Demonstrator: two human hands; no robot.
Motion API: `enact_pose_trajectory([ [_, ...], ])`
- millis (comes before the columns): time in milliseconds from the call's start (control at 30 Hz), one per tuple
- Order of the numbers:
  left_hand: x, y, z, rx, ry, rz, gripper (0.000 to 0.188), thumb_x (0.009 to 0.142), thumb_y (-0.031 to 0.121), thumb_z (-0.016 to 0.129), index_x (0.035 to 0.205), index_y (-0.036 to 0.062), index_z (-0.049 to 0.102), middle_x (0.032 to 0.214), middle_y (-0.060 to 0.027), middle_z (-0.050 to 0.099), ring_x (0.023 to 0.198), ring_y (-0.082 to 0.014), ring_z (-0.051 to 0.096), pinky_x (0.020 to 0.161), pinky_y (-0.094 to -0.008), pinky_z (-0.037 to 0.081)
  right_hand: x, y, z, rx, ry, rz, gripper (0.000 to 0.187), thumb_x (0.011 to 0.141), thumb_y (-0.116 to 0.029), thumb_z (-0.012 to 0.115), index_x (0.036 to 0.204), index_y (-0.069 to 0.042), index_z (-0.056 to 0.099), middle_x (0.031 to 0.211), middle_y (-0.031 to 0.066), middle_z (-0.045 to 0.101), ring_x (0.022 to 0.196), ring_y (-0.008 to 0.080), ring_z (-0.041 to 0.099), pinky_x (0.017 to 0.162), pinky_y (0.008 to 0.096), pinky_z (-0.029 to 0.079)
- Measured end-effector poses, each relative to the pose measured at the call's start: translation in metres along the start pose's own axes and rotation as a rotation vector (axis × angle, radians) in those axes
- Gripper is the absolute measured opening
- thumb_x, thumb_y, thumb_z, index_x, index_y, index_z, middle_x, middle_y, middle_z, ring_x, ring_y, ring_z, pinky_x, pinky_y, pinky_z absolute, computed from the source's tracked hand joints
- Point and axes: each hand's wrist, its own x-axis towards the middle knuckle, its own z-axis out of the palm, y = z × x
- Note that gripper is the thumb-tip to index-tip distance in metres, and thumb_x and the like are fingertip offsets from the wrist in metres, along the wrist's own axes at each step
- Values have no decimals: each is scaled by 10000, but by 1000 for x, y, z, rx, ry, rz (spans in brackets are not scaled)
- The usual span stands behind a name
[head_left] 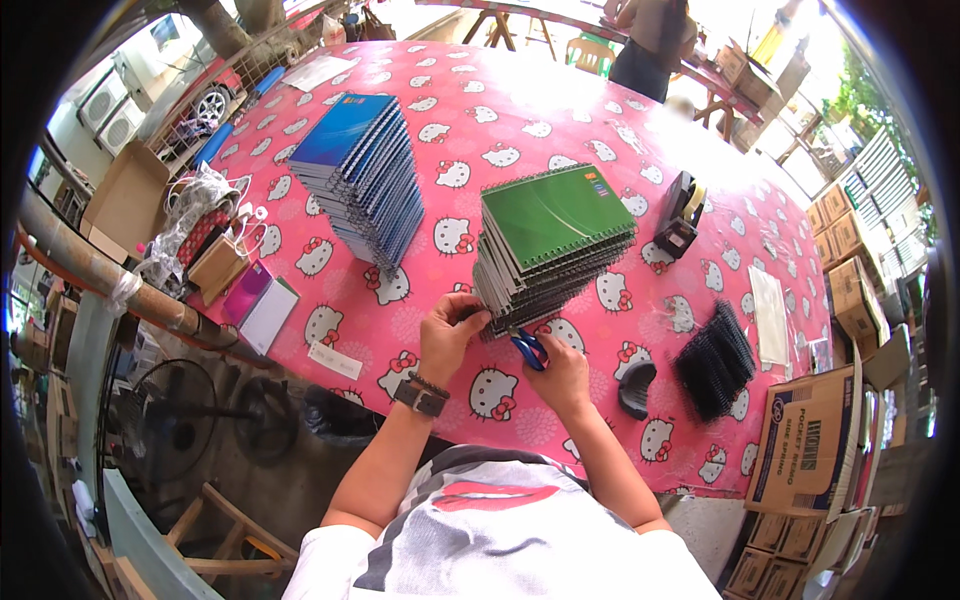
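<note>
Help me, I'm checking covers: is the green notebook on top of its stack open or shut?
Shut: the green notebook lies atop its stack with its cover facing up, and no inside page shows.

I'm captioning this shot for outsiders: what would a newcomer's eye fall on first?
Probably the tall stack of spiral-bound notebooks with a green top cover, mid-table on a bright pink, cat-printed tablecloth; the left hand is at its near corner, the right hand beside it holding a small blue-handled tool. Next, the tall blue spiral-bound notebook stack farther left, and the black coil pile at right.
</note>
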Motion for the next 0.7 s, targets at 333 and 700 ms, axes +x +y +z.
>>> enact_pose_trajectory([
  [333,-5,-55,-52,926,42,544,316,808,52,578,1119,18,541,1064,-144,571,1008,-309,532,873,-387,432,-38,56,15,36,124,-41,470,624,-81,706,1066,-64,547,942,149,575,895,342,549,784,426,444],
  [700,-21,-58,-33,1389,-89,545,238,807,193,614,1022,106,562,1112,-72,542,1062,-274,490,877,-430,390,-39,63,24,-51,202,20,492,598,-182,748,1040,-100,547,936,90,563,921,301,512,793,421,396],
])
